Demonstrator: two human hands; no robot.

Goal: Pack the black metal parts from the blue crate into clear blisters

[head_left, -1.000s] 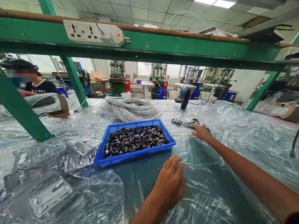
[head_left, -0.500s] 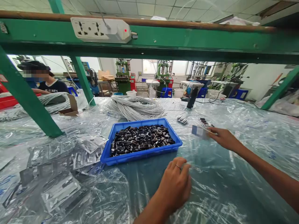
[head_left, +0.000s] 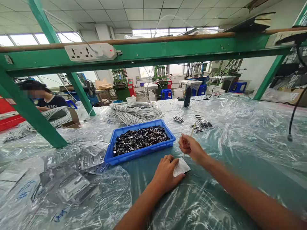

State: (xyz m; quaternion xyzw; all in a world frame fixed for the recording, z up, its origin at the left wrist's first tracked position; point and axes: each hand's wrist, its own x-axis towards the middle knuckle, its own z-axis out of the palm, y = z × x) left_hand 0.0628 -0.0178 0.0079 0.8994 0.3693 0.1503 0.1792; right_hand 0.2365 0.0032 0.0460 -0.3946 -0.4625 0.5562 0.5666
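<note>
My left hand rests on a small white packet, its thumb and fingers around the near-left part of it. My right hand is closed round a thin pale stick, whose lower end comes down at the packet's far edge. Left of my hands stands a blue tray filled with small black and silver parts. Beyond my right hand, several similar parts lie in a group, with a smaller row to their left.
Coiled grey cable lies behind the tray. Clear plastic bags cover the left side. A green frame with a power strip crosses above. A black device stands further back. A person sits at the far left.
The view has tilted up. My right hand has moved left and nearer, and now holds a stick. The flat piece it held is gone from it; a white packet is under my left hand.
</note>
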